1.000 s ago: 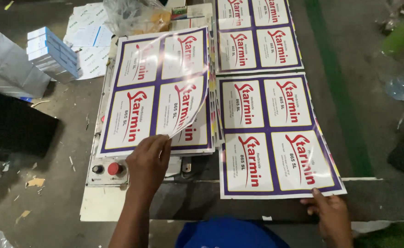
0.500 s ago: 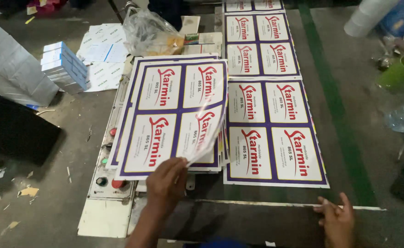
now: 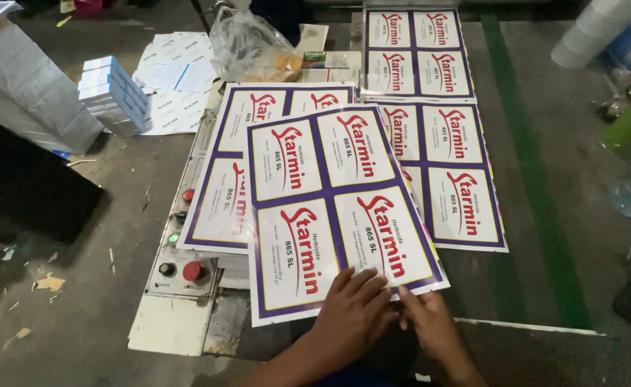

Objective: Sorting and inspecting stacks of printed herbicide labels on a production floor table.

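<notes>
At the near edge, the loose label sheet (image 3: 333, 208) is gripped at its near right corner: the left hand (image 3: 351, 315) lies on it with fingers spread, the right hand (image 3: 430, 326) seems to pinch its rim. A sheet transfer appears underway, left stack (image 3: 222, 193) beneath, right stack (image 3: 448, 172) beyond. Squaring edges would likely be needed.

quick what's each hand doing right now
left hand: fingers spread flat on the top label sheet, pressing its near edge
right hand: pinching that sheet's near edge
</notes>
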